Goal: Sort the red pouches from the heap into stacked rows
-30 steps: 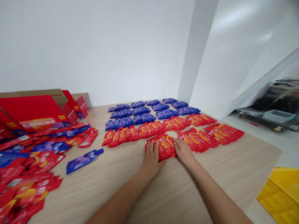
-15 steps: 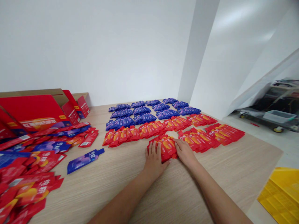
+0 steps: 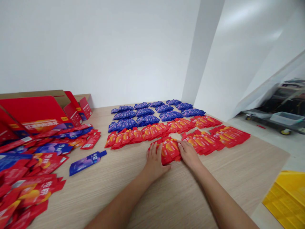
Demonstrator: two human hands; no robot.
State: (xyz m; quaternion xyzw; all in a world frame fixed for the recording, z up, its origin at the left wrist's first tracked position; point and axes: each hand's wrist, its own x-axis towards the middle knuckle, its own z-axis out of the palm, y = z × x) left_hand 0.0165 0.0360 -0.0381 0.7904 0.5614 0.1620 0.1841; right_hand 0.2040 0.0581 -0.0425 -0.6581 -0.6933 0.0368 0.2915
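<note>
A fanned row of red sachets point(image 3: 170, 149) lies on the wooden table between my two hands. My left hand point(image 3: 155, 160) rests over its left end, fingers stretched out on the sachets and thumb apart. At the right end, my right hand point(image 3: 188, 153) touches the sachets with its fingers extended; its fingertips are partly hard to see. Just beyond, more red fanned groups point(image 3: 202, 140) lie to the right and a row of red groups point(image 3: 154, 131) lies behind. Farther back are several blue sachet groups point(image 3: 147, 120).
A single blue sachet point(image 3: 87, 163) lies left of my hands. Loose red and blue sachets point(image 3: 45, 162) are heaped at the left, before red cartons point(image 3: 30, 109). A yellow crate point(image 3: 288, 194) stands beyond the table's right edge. A wheeled cart point(image 3: 274, 122) is on the floor.
My left hand has shifted slightly left, uncovering a bit more of the red sachets. My right hand stays nearly in place at the other end.
</note>
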